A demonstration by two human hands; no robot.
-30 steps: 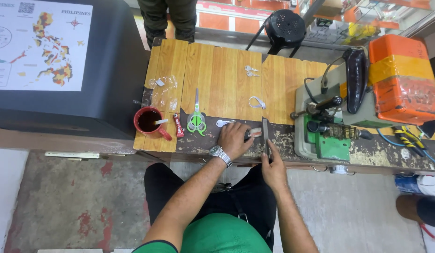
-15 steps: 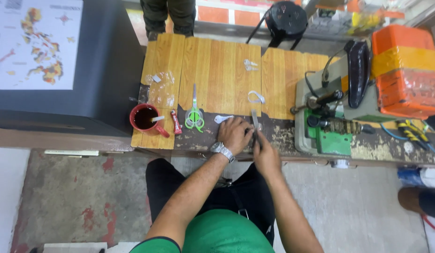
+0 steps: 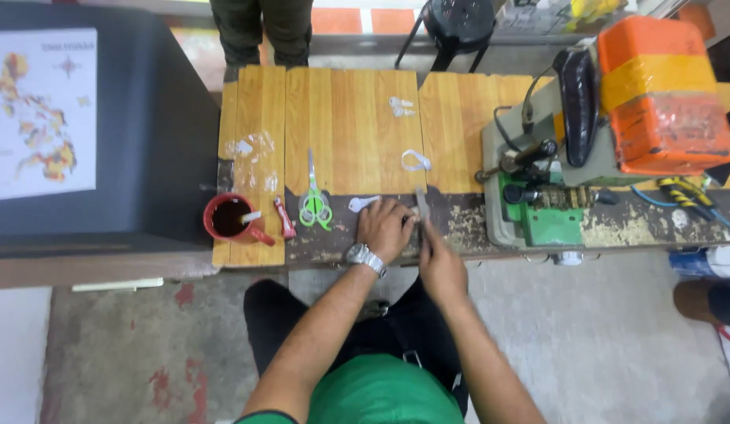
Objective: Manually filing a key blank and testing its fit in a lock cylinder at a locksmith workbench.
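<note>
Two hands meet at the near edge of the bench, just left of the green machine. Right hand pinches a thin metal file, stiff and light, best held by its near end. Left hand presses flat; whether it holds anything is hidden.

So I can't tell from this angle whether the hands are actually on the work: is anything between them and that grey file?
Nothing visible. The right hand grips the grey file, and the left hand rests right beside it on the worn bench edge.

head view, steeply down, overhead
</note>
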